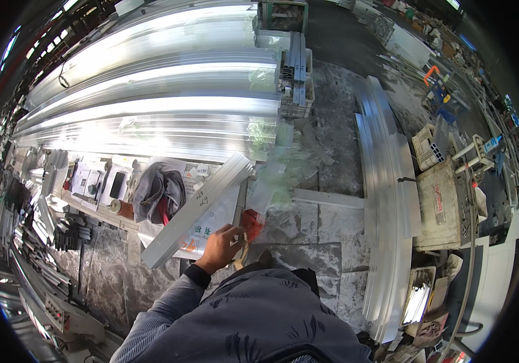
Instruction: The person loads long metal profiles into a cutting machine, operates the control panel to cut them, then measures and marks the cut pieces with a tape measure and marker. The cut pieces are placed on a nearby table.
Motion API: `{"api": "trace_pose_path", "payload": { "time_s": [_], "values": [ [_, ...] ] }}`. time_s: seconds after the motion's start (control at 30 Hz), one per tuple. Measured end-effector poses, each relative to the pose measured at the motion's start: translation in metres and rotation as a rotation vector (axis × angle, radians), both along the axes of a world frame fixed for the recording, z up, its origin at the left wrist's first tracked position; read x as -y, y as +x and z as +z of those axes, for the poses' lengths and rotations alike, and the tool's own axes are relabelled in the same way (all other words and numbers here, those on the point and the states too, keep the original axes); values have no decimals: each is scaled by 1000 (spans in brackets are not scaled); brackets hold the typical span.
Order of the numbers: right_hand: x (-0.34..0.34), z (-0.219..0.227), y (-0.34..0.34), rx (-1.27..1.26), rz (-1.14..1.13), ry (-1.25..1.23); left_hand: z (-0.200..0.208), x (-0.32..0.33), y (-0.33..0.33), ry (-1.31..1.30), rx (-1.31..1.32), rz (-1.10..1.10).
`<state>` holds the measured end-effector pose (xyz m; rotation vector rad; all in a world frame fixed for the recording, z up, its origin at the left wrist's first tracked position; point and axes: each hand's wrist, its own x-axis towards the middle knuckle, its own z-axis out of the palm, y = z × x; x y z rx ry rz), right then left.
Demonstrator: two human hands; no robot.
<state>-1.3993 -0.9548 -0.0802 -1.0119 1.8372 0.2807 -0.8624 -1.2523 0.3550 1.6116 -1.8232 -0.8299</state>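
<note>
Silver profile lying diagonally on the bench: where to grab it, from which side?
Probably grip the silver profile mid-length, across its width, coming from its right long edge. It's long and straight, so a middle hold should balance; the grey cloth crowds its left edge, while the left hand is already on the right.

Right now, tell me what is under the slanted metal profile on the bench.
On the lower-right side of the metal profile, a white printed sheet pokes out from beneath. Whatever the profile directly covers cannot be seen.
</note>
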Motion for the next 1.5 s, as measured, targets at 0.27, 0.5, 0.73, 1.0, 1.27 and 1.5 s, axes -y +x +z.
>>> {"api": "trace_pose_path", "payload": {
  "time_s": [0.27, 0.5, 0.73, 1.0, 1.27, 1.5],
  "values": [
    [414, 146, 17, 67, 110, -477, 2, 13, 2, -105, 230, 236],
    [714, 312, 204, 343, 470, -1076, -8, -21, -55, 93, 338, 754],
    [826, 397, 337, 251, 980, -1497, 1, -17, -136, 222, 279, 960],
    [869, 349, 376, 224, 1021, -1217, -4, -46, -186, 269, 273, 1230],
    [883, 335, 376, 187, 1034, -1233, -24, -79, -189, 217, 241, 1307],
    [895, 334, 376, 212, 1030, -1186, -36, -99, -178, 248, 246, 1235]
  ]
}}
